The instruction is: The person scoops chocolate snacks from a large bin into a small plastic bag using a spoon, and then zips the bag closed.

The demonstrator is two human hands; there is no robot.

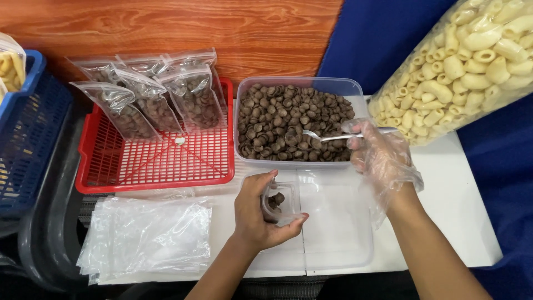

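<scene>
The left hand point(252, 214) grips the open pouch point(277, 203); the gloved right hand point(383, 158), clasping the spoon point(333, 136), should tip pieces squarely inside.

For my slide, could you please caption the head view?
Left hand holds small pouch; gloved right hand spoons brown shell snacks.

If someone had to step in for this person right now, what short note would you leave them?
Left hand: holds a small clear bag open, a few brown snack pieces inside.
Right hand, in a thin plastic glove: holds a spoon with its bowl in the clear tub of brown pieces.
Done: five filled bags lean in the red basket.
Left: the held bag is barely filled; a stack of empty bags lies by the left arm; the tub is nearly full.
</scene>
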